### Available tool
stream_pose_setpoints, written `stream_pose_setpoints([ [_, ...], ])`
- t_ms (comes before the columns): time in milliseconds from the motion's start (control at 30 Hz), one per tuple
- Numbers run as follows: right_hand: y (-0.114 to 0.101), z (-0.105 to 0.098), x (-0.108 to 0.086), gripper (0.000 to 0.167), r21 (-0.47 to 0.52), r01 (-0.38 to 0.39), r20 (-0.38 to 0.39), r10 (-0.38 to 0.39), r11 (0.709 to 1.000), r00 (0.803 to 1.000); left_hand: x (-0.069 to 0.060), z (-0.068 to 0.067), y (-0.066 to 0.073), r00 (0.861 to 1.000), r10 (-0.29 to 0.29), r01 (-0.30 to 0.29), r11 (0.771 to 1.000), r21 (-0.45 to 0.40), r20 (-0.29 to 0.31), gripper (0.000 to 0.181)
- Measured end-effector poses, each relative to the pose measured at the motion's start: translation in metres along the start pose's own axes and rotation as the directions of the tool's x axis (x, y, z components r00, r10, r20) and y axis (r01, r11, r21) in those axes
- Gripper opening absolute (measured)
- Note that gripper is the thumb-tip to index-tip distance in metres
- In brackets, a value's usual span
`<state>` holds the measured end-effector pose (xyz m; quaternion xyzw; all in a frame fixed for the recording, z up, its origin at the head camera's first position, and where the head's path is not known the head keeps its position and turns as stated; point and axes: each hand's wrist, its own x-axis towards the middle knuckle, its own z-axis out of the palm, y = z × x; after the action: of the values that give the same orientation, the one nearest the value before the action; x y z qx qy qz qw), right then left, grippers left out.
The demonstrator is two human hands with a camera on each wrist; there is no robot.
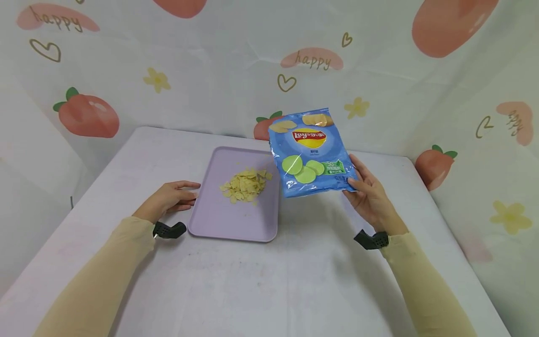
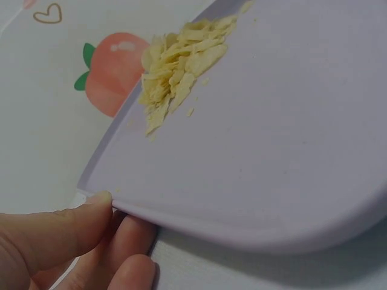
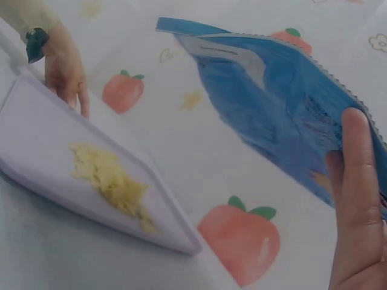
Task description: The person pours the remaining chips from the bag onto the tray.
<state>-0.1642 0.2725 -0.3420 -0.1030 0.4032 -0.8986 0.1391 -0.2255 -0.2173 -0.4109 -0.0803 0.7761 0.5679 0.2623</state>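
In the head view a blue chip bag [image 1: 309, 152] with a Lay's logo and lime pictures is held up above the table, to the right of the tray. My right hand [image 1: 370, 194] grips its lower right corner, thumb on the printed front. The right wrist view shows the bag's back [image 3: 260, 96] and fingers against it. A heap of broken potato chips [image 1: 245, 185] lies on a light purple tray [image 1: 231, 222]. My left hand [image 1: 170, 199] is at the tray's left edge; in the left wrist view its thumb [image 2: 100, 202] and fingers pinch the rim.
The tray rests on a white-covered table [image 1: 252, 290]. Behind and beside it hangs a white backdrop [image 1: 227, 84] printed with peaches, flowers and hearts. A dark band with a small black device [image 1: 372, 239] sits on each wrist.
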Motion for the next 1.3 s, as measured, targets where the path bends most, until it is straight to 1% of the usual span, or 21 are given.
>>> stream_pose_setpoints([
  [100, 0.003, -0.004, -0.002, 0.065, 0.046, 0.016, -0.013, -0.015, 0.999, 1.000, 0.000, 0.001, 0.001, 1.000, -0.005, 0.005, 1.000, 0.000, -0.004, 0.061],
  [300, 0.009, -0.010, -0.007, 0.064, 0.084, 0.029, -0.095, -0.021, 0.996, 0.995, -0.001, 0.001, 0.002, 1.000, -0.004, 0.004, 1.000, -0.001, -0.004, 0.059],
  [400, 0.012, -0.014, -0.010, 0.065, 0.108, 0.029, -0.109, -0.017, 0.994, 0.994, -0.003, 0.001, 0.002, 1.000, -0.002, 0.002, 1.000, 0.000, -0.004, 0.059],
  [600, 0.016, -0.022, -0.016, 0.069, 0.096, 0.025, -0.140, -0.011, 0.995, 0.990, -0.002, 0.002, 0.001, 1.000, -0.009, 0.009, 1.000, -0.004, -0.010, 0.060],
  [767, 0.019, -0.029, -0.021, 0.070, 0.071, 0.010, -0.166, 0.002, 0.997, 0.986, 0.000, 0.001, 0.001, 1.000, -0.010, 0.010, 1.000, -0.004, -0.010, 0.060],
  [967, 0.024, -0.038, -0.027, 0.072, 0.004, -0.044, -0.209, 0.044, 0.999, 0.977, 0.001, 0.000, 0.000, 1.000, 0.003, -0.003, 1.000, 0.002, -0.004, 0.061],
  [1067, 0.027, -0.040, -0.028, 0.073, -0.047, -0.081, -0.251, 0.067, 0.996, 0.966, 0.001, 0.000, 0.000, 1.000, 0.004, -0.004, 1.000, 0.000, -0.004, 0.061],
  [1167, 0.030, -0.042, -0.029, 0.073, -0.107, -0.127, -0.296, 0.091, 0.986, 0.951, 0.001, 0.001, 0.000, 1.000, 0.002, -0.002, 1.000, 0.002, -0.004, 0.061],
  [1300, 0.032, -0.045, -0.030, 0.074, -0.142, -0.190, -0.329, 0.135, 0.971, 0.935, 0.000, 0.001, 0.001, 1.000, -0.001, 0.001, 1.000, 0.003, -0.004, 0.060],
])
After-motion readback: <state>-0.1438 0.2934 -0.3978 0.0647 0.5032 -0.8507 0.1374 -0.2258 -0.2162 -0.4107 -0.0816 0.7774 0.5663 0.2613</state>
